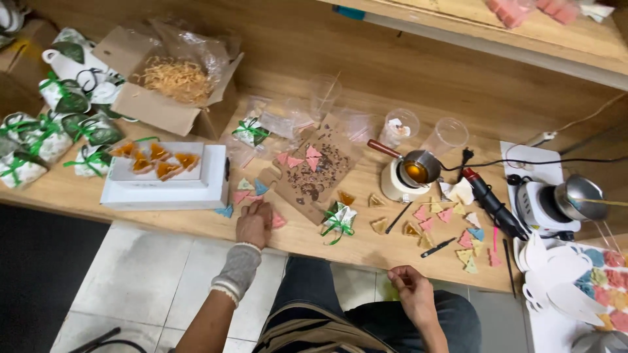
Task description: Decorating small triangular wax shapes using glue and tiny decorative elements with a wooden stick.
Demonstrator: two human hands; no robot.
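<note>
My left hand rests palm down on the wooden tabletop, fingers on small pink and blue triangular pieces beside a white box. My right hand hovers near the table's front edge over my lap, fingers curled together; whether it pinches something small I cannot tell. A green-ribboned wrapped packet lies between the hands. More coloured triangular pieces lie scattered to the right. Orange triangular pieces sit on top of the white box.
A melting pot with amber liquid stands on a white warmer. A heat tool, a second warmer, plastic cups, a cardboard box of straw filler, wrapped packets and a brown board crowd the table.
</note>
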